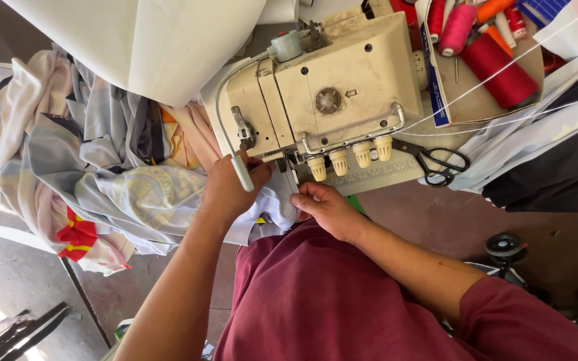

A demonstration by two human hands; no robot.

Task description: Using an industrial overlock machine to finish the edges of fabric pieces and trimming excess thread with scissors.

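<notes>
A person's left hand (225,190) presses flat on pale grey fabric (265,207) at the front of a cream overlock sewing machine (332,93), while the right hand (326,207) pinches the cloth's edge just below the needle area. A flexible lamp arm (225,120) crosses the left hand. Black scissors (436,162) lie right of the machine; red and pink thread spools (496,63) stand behind; heaped garments (95,167) crowd its left.

Sunlight patches a grey concrete floor (8,281) beside a reddish-brown worktable (449,220).
</notes>
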